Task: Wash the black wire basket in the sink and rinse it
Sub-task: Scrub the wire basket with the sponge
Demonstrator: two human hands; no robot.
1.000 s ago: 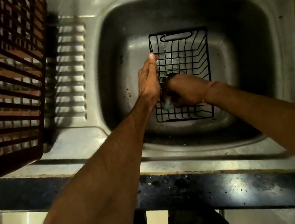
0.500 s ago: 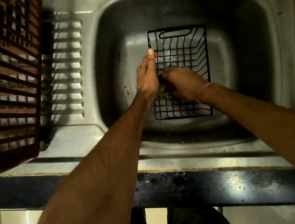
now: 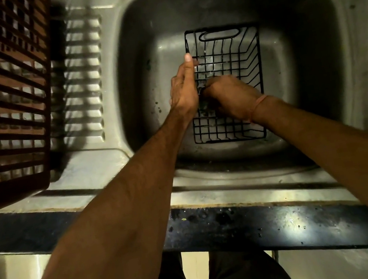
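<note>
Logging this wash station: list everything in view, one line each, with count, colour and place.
wire basket: one, black, on the sink floor, held by both hands
sink: one, grey steel, centre of view
drainboard: one, grey steel, ribbed, left of the sink
crate: one, brown slatted plastic, at the left on the drainboard
counter edge: one, black, wet, below the sink
scrubber: one, greenish, barely visible under the right hand
wrist thread: one, orange, on the right wrist
left hand: one, grips the basket's left rim
right hand: one, curled inside the basket, scrubbing
</note>
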